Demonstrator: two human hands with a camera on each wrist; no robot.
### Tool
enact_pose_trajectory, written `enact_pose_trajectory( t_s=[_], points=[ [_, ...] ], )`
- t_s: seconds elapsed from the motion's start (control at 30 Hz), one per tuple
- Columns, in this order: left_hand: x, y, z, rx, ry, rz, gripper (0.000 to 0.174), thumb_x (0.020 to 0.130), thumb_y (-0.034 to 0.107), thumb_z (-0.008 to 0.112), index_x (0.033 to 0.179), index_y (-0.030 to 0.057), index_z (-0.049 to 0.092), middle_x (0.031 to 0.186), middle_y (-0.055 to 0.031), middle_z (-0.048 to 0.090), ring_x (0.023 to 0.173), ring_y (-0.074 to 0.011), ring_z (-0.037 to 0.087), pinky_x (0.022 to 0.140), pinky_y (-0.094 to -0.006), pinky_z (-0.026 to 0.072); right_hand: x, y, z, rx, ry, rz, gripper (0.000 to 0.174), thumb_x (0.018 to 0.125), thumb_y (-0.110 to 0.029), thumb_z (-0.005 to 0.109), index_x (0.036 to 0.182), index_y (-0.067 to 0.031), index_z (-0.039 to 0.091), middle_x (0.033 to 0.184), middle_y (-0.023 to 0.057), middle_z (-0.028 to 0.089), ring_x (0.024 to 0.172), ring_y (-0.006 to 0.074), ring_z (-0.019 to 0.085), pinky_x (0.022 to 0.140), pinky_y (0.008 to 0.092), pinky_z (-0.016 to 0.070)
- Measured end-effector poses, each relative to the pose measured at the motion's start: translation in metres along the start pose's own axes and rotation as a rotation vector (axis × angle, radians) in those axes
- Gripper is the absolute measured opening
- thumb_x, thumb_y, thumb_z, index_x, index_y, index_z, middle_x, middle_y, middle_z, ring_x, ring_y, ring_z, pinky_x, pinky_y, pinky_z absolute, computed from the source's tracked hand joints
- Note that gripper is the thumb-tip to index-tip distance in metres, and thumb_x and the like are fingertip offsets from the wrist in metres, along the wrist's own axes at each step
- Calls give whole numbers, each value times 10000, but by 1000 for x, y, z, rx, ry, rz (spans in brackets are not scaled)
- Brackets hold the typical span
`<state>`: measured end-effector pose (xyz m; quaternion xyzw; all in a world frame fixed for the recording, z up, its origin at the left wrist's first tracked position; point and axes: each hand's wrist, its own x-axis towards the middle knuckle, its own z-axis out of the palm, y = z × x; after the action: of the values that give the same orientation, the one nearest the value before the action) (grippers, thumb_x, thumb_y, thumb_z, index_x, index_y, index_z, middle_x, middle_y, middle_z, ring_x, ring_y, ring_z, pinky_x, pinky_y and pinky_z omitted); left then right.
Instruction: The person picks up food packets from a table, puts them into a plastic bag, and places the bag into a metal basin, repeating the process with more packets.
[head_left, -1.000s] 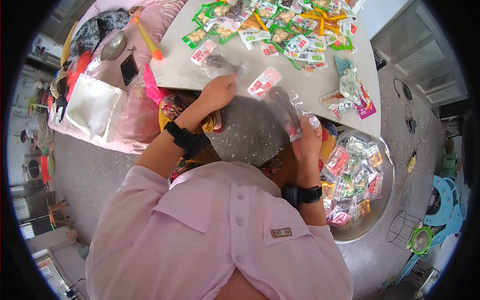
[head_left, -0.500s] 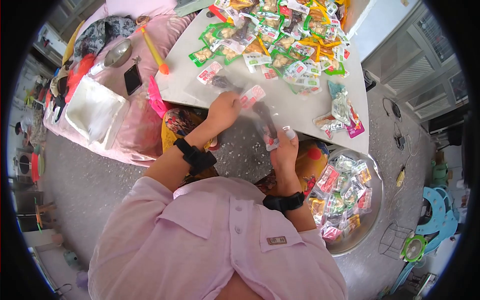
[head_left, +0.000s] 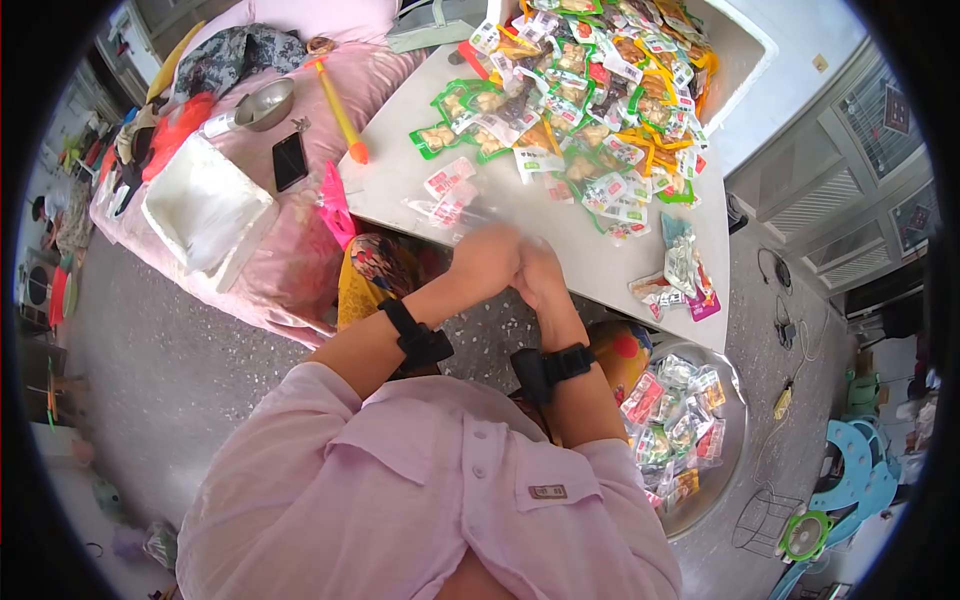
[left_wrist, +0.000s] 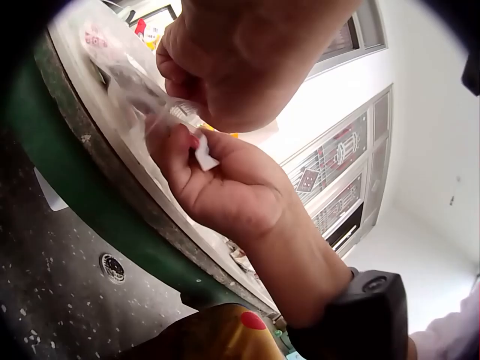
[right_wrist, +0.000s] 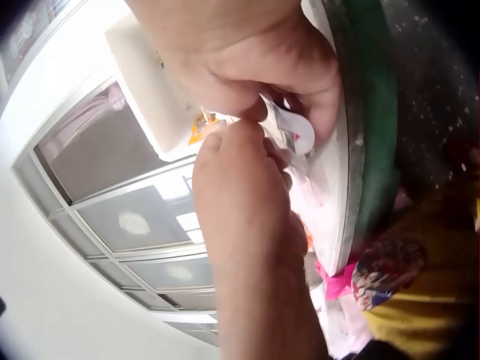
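My left hand (head_left: 487, 262) and right hand (head_left: 543, 275) meet knuckle to knuckle at the table's front edge. Between them they pinch the end of a clear plastic packet (left_wrist: 139, 88) with dark contents, which stretches away over the tabletop. The left fingers are curled tight in the left wrist view. Against the right thumb shows a small white piece (left_wrist: 204, 156), also seen as a white flap (right_wrist: 294, 129) in the right wrist view. Just beyond the hands lie two red-and-white labels, the farther one (head_left: 450, 177) and the nearer one (head_left: 455, 203), partly overlapping.
A large heap of snack packets (head_left: 590, 110) covers the back of the table (head_left: 390, 190). Several more packets (head_left: 680, 265) lie at its right side. A metal basin (head_left: 735, 440) of packets stands on the floor at right. A white foam box (head_left: 205, 205) sits on the pink bed.
My right hand has come leftward and up to meet the left hand, bringing the packet's end with it. The packet, earlier spread out between the hands, is now mostly hidden behind them.
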<state>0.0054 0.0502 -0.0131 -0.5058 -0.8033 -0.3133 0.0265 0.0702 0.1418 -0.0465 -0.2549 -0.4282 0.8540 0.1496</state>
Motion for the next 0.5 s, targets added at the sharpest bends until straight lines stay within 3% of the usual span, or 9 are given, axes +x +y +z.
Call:
enact_pose_trajectory(
  t_s=[0.17, 0.27, 0.5],
  points=[
    [-10, -7, -7, -44, 55, -9, 81, 722, 126, 483, 748, 49, 484, 701, -145, 502, 657, -333, 516, 560, -422, 416, -8, -25, -16, -534, -26, 123, 111, 783, -128, 474, 833, -30, 493, 718, 39, 530, 580, 96, 512, 446, 191, 395],
    [-13, -14, 3, -68, 57, -13, 74, 723, 122, 487, 750, 52, 488, 697, -142, 502, 651, -329, 518, 554, -421, 417, -8, -19, -11, -419, -14, 73, 87, 781, -116, 473, 796, -34, 496, 667, 27, 527, 534, 92, 508, 448, 183, 409],
    [-8, -17, -5, -193, 98, 32, 63, 723, 108, 490, 755, 54, 493, 707, -133, 511, 658, -329, 518, 563, -410, 422, 20, -5, -2, -85, -138, 23, 33, 789, -45, 458, 801, -43, 488, 759, 56, 535, 644, 130, 541, 556, 272, 480]
  ],
)
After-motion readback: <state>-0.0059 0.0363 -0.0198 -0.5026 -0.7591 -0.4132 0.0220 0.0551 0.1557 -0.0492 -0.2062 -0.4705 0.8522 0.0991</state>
